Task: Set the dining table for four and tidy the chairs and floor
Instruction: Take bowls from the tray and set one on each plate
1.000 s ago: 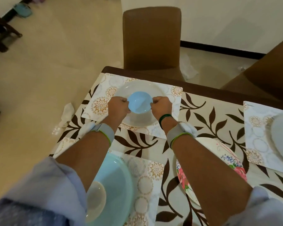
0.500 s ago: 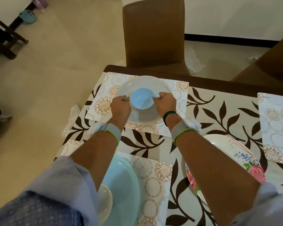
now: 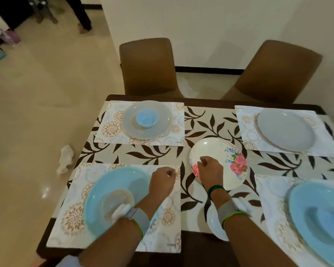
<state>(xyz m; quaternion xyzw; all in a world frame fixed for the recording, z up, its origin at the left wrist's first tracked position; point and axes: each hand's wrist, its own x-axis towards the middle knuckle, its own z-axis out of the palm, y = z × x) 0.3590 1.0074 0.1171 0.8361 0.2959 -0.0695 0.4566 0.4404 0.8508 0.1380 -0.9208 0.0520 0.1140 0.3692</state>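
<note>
Both hands are curled into loose fists and hold nothing. The left hand [image 3: 161, 183] hovers over the near-left placemat's inner edge. The right hand [image 3: 210, 168] is above the glossy rose-printed plate [image 3: 231, 151] mid-table. The small blue bowl [image 3: 147, 118] sits centred on a matte grey plate [image 3: 130, 130] on the far-left floral placemat [image 3: 110, 130]. A brown chair [image 3: 148, 64] stands beyond the dark table edge [image 3: 206, 102]. A crumpled tissue [image 3: 66, 160] lies on the shiny cream floor beside the table.

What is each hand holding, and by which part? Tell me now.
Nothing that shows. The left hand hovers over the near placemat, the right hand over the floral plate, both with fingers curled on nothing.
</note>
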